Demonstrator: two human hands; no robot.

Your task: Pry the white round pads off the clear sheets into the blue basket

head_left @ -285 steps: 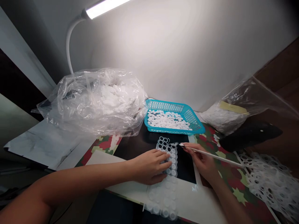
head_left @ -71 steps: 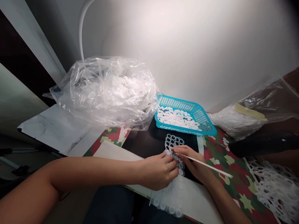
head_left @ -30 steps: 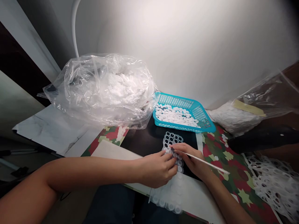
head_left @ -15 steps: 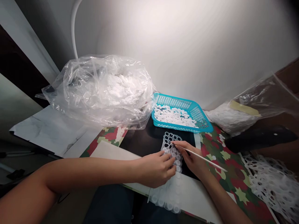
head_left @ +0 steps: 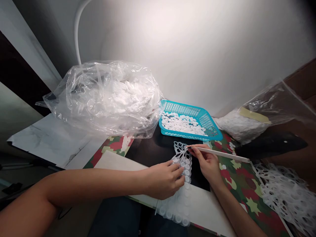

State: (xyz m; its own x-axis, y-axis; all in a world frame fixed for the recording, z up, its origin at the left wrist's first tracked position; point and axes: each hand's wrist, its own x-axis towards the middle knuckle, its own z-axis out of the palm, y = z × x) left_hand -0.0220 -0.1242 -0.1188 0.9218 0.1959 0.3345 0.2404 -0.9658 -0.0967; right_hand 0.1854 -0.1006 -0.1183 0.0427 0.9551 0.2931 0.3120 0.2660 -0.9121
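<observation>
My left hand (head_left: 164, 179) rests with curled fingers on a white die-cut sheet (head_left: 183, 164) of small round discs, pinning it to the black mat (head_left: 153, 149). The sheet's far end has empty holes and is lifted and twisted. My right hand (head_left: 208, 163) pinches a thin white stick (head_left: 222, 153), whose tip touches the sheet's lifted far end. A teal plastic basket (head_left: 209, 122) full of loose white discs stands just behind the sheet.
A big clear plastic bag (head_left: 103, 95) of white pieces fills the left back. Another clear bag (head_left: 254, 115) lies at right, with a black object (head_left: 269, 144) before it. Emptied punched sheets (head_left: 286, 194) pile at far right. Camouflage cloth (head_left: 242, 184) and white paper (head_left: 49, 141) cover the table.
The stick's tip has moved up and to the right, and the sheet's holed far end has lifted and twisted. My left hand has stayed on the sheet.
</observation>
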